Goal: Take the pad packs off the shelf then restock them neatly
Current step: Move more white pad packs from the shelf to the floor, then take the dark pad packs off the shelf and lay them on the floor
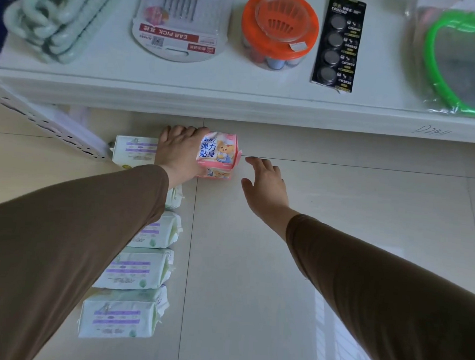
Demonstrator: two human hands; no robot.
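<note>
My left hand grips a pink pad pack with a bear picture; it sits on another pink pack low on the tiled floor, just below the shelf's front edge. My right hand hovers to the right of the pink packs with fingers spread and holds nothing. Several white-and-green pad packs lie in a row on the floor at the left, running toward me; one more lies behind my left hand. My left forearm hides part of the row.
The white shelf above carries pale green hangers, an ear pick card, an orange-lidded tub, a button battery card and a bagged green-rimmed item. A perforated white panel slants at left. Tiled floor spreads right.
</note>
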